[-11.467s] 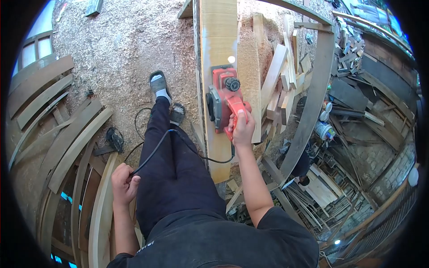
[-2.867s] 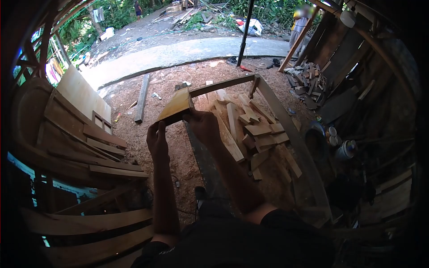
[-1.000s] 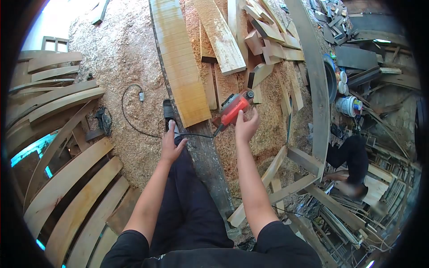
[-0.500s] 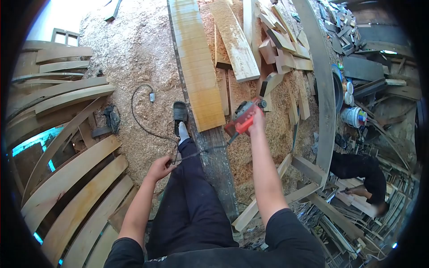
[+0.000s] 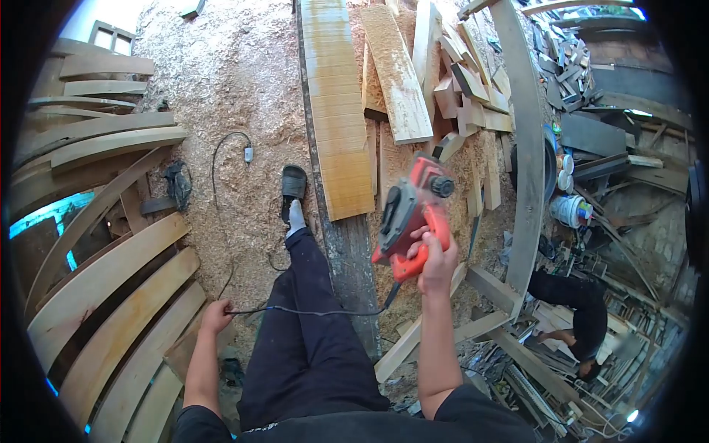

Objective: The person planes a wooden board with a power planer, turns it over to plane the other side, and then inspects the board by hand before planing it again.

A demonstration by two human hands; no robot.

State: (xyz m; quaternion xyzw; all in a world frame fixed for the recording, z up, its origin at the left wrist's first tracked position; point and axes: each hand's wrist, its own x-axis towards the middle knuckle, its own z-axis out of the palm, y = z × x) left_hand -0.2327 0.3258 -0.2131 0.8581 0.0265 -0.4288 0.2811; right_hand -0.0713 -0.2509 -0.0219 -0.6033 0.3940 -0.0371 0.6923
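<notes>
At the right of the work area, the right hand (image 5: 434, 258) was closed around the rear handle of a red power planer (image 5: 415, 210). The left hand (image 5: 216, 316), well apart from it, gripped the power cord (image 5: 317, 313), which ran across the person's thighs to the planer. Just left of the planer, a yellowish plank (image 5: 340, 140) lay lengthwise on a dark, worn surface (image 5: 353, 258). Loose boards (image 5: 399, 81) were piled to the plank's right. Shavings (image 5: 229, 88) covered the floor. Curved boards (image 5: 111, 266) stood at far left; a co-worker (image 5: 587, 310) bent over timber at lower right.
</notes>
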